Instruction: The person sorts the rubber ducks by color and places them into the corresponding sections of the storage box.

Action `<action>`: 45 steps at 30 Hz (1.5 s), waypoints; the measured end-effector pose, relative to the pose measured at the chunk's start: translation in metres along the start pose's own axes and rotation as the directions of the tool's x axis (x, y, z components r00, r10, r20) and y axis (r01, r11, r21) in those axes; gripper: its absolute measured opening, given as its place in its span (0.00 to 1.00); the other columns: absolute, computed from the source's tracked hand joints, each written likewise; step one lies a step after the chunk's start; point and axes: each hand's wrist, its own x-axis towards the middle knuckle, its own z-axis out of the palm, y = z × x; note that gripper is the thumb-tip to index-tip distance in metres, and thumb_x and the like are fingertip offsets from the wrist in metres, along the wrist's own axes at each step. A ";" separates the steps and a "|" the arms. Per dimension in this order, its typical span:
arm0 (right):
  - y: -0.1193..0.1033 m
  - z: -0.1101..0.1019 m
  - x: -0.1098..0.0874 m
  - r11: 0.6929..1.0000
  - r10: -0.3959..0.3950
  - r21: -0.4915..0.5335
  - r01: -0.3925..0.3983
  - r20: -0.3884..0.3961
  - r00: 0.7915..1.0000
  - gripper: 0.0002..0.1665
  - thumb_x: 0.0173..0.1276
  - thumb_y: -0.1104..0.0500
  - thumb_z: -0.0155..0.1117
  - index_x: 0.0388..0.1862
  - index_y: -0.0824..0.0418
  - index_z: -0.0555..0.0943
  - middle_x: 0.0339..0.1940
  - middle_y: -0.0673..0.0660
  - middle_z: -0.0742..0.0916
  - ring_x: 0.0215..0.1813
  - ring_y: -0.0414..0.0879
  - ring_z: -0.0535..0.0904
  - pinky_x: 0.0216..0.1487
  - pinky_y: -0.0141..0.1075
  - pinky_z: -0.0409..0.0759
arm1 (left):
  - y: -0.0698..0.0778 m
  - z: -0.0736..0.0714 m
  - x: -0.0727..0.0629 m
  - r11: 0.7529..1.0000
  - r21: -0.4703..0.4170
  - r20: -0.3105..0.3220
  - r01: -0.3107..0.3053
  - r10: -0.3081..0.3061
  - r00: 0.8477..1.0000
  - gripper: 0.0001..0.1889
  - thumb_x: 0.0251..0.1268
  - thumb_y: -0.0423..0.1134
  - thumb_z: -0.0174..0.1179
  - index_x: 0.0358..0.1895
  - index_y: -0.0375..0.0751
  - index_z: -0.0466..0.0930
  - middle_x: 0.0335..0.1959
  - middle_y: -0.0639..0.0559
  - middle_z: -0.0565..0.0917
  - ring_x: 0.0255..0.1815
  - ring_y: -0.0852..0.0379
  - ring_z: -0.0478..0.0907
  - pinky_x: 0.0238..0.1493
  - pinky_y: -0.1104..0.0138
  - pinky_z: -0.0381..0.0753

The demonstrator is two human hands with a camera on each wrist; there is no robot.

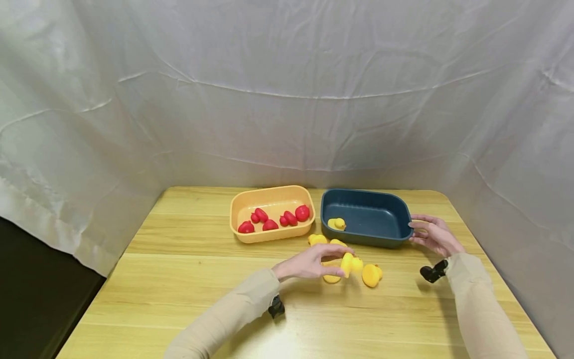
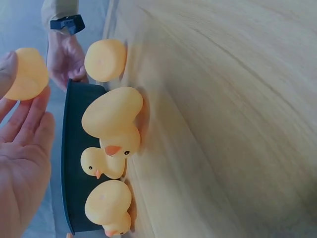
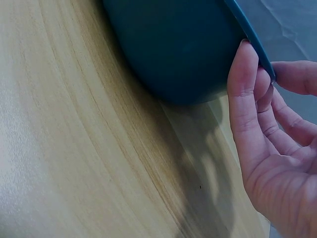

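Observation:
My left hand (image 1: 309,263) pinches a yellow rubber duck (image 1: 347,264) between thumb and fingers, over the table in front of the blue bin (image 1: 364,240). In the left wrist view the held duck (image 2: 30,74) shows its rounded underside. At the bin's right end my right hand (image 1: 434,236) grips the rim. The right wrist view shows the thumb (image 3: 243,94) against the outer wall and a finger (image 3: 297,77) over the rim. One small yellow duck (image 1: 337,224) lies inside the bin at its left. Several more ducks lie below the left hand, among them a duck (image 1: 371,275) to its right.
Left of the blue bin stands an orange bin (image 1: 269,238) with several red toys (image 1: 270,225) in it. Both bins sit near the back of the wooden table (image 1: 179,279). A pale curtain (image 1: 287,124) hangs behind and at the sides.

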 end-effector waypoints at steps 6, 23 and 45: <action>0.000 0.001 0.000 1.000 -0.003 -0.002 0.003 0.000 1.000 0.10 0.77 0.63 0.56 0.50 0.48 0.77 0.37 0.48 0.85 0.35 0.42 0.85 0.43 0.34 0.89 | -0.002 -0.001 0.003 0.985 -0.170 -0.088 0.009 -0.024 0.996 0.27 0.70 0.32 0.62 0.71 0.35 0.69 0.68 0.40 0.77 0.65 0.58 0.77 0.74 0.55 0.73; 0.001 0.001 0.000 0.999 0.000 0.033 0.000 0.008 1.000 0.10 0.77 0.63 0.57 0.51 0.49 0.77 0.38 0.48 0.85 0.37 0.43 0.85 0.43 0.34 0.89 | 0.002 -0.007 0.015 0.950 -0.312 -0.401 0.009 -0.140 0.905 0.24 0.60 0.30 0.69 0.60 0.34 0.79 0.62 0.38 0.82 0.57 0.46 0.84 0.66 0.54 0.81; 0.002 0.000 0.001 0.999 -0.010 0.038 0.010 0.008 1.000 0.10 0.77 0.63 0.57 0.51 0.49 0.77 0.38 0.49 0.87 0.37 0.43 0.86 0.42 0.34 0.89 | -0.004 -0.017 0.056 0.963 -0.239 -0.503 0.128 -0.235 0.832 0.24 0.58 0.36 0.74 0.59 0.39 0.80 0.60 0.45 0.83 0.58 0.47 0.83 0.65 0.55 0.82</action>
